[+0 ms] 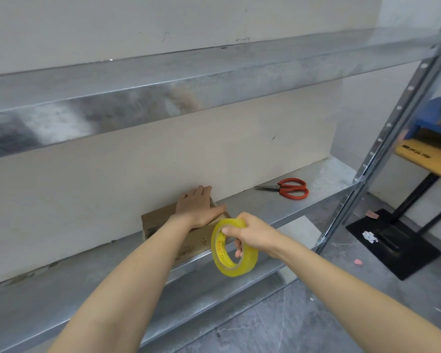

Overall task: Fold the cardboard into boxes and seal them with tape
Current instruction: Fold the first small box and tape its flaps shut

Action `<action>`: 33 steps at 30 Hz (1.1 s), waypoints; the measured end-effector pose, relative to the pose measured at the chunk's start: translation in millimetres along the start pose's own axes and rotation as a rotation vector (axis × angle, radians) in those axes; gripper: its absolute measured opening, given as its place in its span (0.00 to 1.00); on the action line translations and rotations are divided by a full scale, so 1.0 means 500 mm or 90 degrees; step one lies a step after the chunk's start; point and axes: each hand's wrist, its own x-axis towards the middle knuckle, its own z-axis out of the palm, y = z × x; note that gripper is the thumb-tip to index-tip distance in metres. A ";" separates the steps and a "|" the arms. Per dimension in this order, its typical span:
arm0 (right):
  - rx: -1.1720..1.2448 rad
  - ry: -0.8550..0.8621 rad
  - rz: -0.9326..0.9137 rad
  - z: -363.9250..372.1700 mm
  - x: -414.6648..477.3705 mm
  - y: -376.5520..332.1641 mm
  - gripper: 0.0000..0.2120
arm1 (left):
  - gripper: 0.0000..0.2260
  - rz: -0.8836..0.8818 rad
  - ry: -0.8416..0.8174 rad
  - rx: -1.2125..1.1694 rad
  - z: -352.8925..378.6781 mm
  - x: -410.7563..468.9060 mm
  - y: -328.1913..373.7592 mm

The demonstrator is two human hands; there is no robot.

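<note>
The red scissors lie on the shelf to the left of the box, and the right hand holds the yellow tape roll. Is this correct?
No. In the head view the red scissors lie on the shelf to the right of the box, not the left. The right hand does hold the yellow tape roll.

a metal shelf (239, 271) bears a cardboard box (161, 222) and red scissors (290, 189).

Storeroom: bare metal shelving (278, 207), concrete floor (303, 322), stacked cardboard (428, 156).
</note>
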 end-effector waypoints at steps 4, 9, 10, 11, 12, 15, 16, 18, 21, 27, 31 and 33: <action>-0.053 -0.050 0.038 0.015 -0.001 -0.006 0.13 | 0.32 0.003 0.013 -0.006 0.005 0.001 -0.004; -0.047 -0.060 0.026 0.001 0.017 -0.004 0.15 | 0.33 0.006 0.016 -0.015 0.004 0.005 -0.005; -0.045 -0.070 0.013 0.003 0.020 -0.001 0.16 | 0.33 0.007 0.017 -0.013 0.005 0.003 -0.004; -0.034 -0.081 0.001 0.006 0.024 0.004 0.17 | 0.33 0.007 0.018 -0.010 0.005 0.002 -0.004; -0.009 -0.083 -0.009 0.010 0.027 0.010 0.17 | 0.33 0.010 0.023 -0.007 0.005 0.001 -0.004; 0.027 -0.082 -0.038 0.016 0.029 0.026 0.13 | 0.31 0.023 0.071 0.012 0.002 -0.003 -0.003; 0.015 -0.080 -0.044 0.014 0.035 0.033 0.14 | 0.30 0.029 0.101 0.027 0.001 -0.004 -0.001; -0.040 -0.073 -0.046 0.005 0.046 0.041 0.21 | 0.27 0.051 0.161 0.068 -0.001 -0.009 0.009; -0.110 -0.120 -0.058 -0.028 0.054 0.037 0.26 | 0.23 0.026 0.191 0.086 0.001 -0.015 0.030; -0.188 -0.078 -0.027 -0.165 0.091 0.039 0.26 | 0.22 -0.082 0.224 0.018 0.025 -0.050 0.058; -0.212 -0.023 -0.158 -0.169 0.110 0.037 0.22 | 0.20 -0.127 0.174 -0.083 0.031 -0.063 0.066; -0.190 -0.082 -0.217 -0.131 0.102 0.029 0.26 | 0.20 -0.126 0.139 -0.106 0.029 -0.063 0.055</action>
